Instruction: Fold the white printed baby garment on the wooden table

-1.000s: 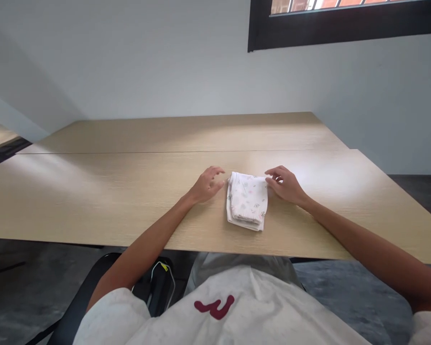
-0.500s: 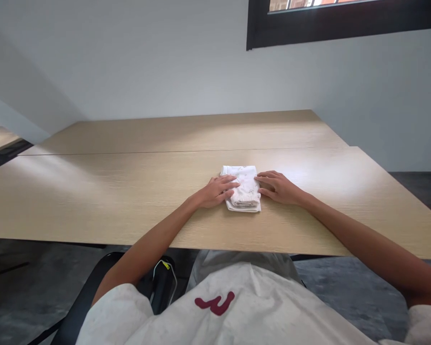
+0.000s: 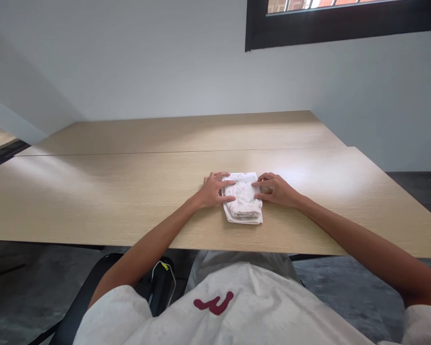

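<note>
A folded white cloth [image 3: 243, 199] with a small scattered print lies flat on the table, its gathered, ruffled edge facing me. My left hand [image 3: 214, 190] grips its left side, thumb and index finger lying on top. On the opposite side, my right hand [image 3: 275, 189] has its thumb and fingertips on the right edge. The undersides of the cloth's side edges, and some fingertips, are hidden.
The pale wooden table [image 3: 111, 201] has its front edge just before my body. A second tabletop [image 3: 187, 134] adjoins it behind, up against the grey wall [image 3: 158, 62]. A black chair [image 3: 79, 297] stands at lower left.
The cloth has slid slightly toward me. My left hand's fingers have lifted and curled more at the left edge, and my right fingertips have moved onto the right edge.
</note>
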{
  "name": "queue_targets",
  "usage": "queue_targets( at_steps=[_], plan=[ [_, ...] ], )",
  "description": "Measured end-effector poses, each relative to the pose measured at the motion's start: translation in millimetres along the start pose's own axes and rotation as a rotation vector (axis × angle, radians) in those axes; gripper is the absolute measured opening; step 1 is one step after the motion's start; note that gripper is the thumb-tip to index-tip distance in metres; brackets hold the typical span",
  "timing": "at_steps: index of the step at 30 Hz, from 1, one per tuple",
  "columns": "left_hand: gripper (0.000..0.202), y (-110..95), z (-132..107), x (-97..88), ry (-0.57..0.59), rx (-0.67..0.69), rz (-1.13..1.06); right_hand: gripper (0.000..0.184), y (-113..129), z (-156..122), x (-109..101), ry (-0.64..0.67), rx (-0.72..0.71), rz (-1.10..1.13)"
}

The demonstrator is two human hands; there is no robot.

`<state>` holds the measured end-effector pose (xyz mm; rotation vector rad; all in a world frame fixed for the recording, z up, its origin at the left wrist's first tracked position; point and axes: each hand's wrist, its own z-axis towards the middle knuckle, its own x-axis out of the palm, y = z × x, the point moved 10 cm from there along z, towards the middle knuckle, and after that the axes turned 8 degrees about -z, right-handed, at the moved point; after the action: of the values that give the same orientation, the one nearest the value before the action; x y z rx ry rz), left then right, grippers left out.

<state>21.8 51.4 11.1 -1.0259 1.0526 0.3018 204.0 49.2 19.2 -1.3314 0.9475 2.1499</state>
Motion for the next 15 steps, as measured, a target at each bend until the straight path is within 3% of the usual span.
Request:
queue_targets(
  at_steps=[3, 15],
  plan=[
    [0.063, 3.0, -4.3, -2.3, 0.035, -0.013, -0.034, 0.039, -1.7, -2.5, 1.4, -0.006, 0.008, -0.028],
    [0.042, 0.6, -7.4, -9.1, -0.064, -0.009, -0.054, 0.037, 7.6, -4.4, 4.5, -0.047, -0.013, -0.035]
  ],
)
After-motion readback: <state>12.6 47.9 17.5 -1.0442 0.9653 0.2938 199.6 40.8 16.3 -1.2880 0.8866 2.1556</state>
